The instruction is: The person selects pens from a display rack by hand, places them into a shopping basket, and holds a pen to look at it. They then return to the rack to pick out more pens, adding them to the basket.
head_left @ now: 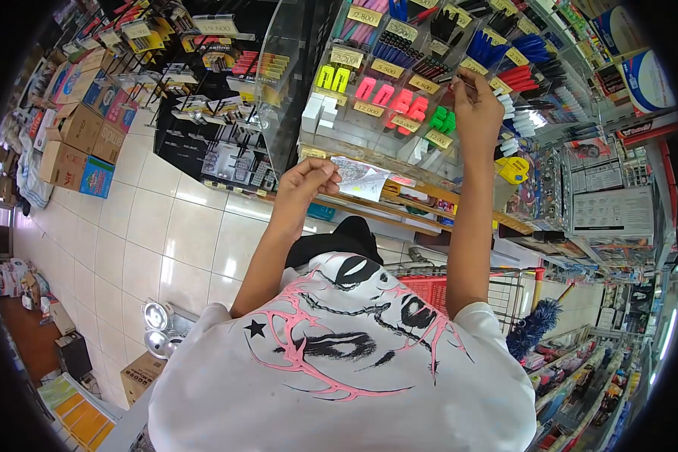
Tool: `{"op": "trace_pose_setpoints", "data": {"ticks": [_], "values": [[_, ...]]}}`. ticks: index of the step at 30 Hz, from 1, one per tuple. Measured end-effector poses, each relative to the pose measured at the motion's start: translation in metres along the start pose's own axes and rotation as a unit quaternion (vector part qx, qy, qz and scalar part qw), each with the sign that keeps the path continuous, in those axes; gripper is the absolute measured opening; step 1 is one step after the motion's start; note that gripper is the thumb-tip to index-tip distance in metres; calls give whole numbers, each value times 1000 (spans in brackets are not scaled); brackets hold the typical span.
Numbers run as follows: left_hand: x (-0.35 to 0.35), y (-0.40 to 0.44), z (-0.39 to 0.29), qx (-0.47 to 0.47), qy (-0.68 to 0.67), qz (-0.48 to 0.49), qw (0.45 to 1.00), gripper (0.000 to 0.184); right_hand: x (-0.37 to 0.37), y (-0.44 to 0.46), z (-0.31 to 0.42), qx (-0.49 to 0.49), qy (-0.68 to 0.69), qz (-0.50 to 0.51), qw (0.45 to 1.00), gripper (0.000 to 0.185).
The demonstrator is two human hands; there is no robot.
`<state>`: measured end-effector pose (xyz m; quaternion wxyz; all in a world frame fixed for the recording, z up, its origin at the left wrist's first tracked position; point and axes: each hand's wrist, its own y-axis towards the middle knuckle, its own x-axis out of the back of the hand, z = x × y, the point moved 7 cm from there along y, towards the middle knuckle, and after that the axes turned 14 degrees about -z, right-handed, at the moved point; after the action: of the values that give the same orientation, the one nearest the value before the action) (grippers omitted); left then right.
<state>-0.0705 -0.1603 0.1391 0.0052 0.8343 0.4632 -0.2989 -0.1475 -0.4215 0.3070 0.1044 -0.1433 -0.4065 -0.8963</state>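
A shelf rack of pens and markers in clear compartments with price tags stands in front of me. My left hand (pixel 306 181) pinches the edge of a small printed white paper (pixel 360 179) below the rack's front edge. Up at the rack, my right hand (pixel 478 102) has its fingers pressed together above the green highlighters (pixel 442 119), near a price tag; what it grips, if anything, is too small to name. Pink highlighters (pixel 374 91) and yellow highlighters (pixel 333 78) stand to its left. Red pens (pixel 518 77) and blue pens (pixel 487 47) lie beyond it.
A red shopping cart (pixel 505 290) stands below my right forearm, with a blue duster (pixel 533 328) beside it. Hanging goods (pixel 226 113) fill the rack at the left. Cardboard boxes (pixel 81 128) are stacked farther left on the tiled floor (pixel 151 226).
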Motion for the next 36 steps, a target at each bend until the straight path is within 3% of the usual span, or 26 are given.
{"op": "trace_pose_setpoints", "data": {"ticks": [20, 22, 36], "values": [[4, -8, 4, 10, -5, -7, 1000, 14, -6, -6, -6, -33, -14, 40, 999, 27], [5, -9, 4, 13, -7, -7, 1000, 14, -7, -6, -3, 9, -16, 27, 999, 28], [16, -11, 6, 18, -12, -14, 1000, 14, -9, -7, 3, 26, 12, 17, 999, 33]]}}
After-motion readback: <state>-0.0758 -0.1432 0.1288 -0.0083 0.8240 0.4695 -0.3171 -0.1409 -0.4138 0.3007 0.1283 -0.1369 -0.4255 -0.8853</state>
